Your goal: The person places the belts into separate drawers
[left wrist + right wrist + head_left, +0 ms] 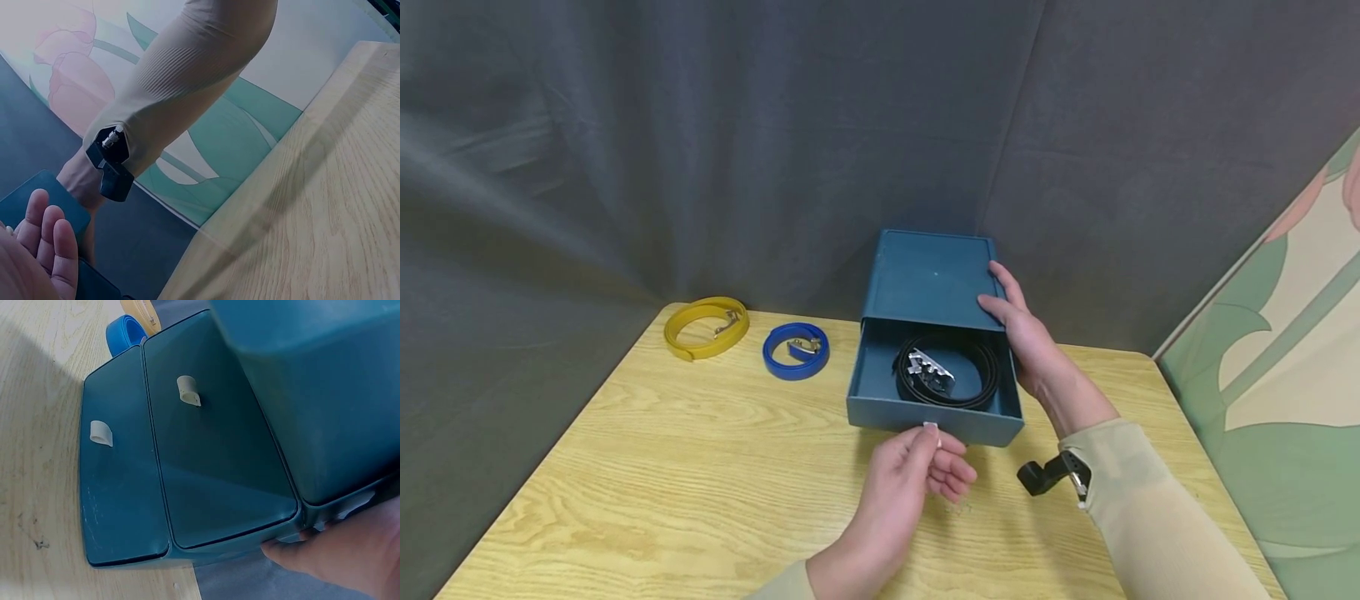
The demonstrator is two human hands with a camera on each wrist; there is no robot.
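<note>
A dark teal drawer cabinet (932, 275) stands at the back of the table with its top drawer (891, 412) pulled out. Inside the drawer lies a coiled black belt (951, 403) with a shiny metal buckle (930, 372). My left hand (906, 475) pinches the pale pull tab (932, 427) on the drawer front between thumb and forefinger; its other fingers hang below. My right hand (1030, 337) rests against the cabinet's right side, two digits reaching onto the top edge. In the right wrist view two lower drawers (219, 450) are closed, with their own pull tabs (187, 390).
Left of the cabinet lie a coiled blue belt (770, 352) and, farther left, a coiled yellow belt (707, 350). A dark grey curtain (775, 167) hangs behind the wooden table (700, 483). A floral panel (1300, 375) borders the table's right side.
</note>
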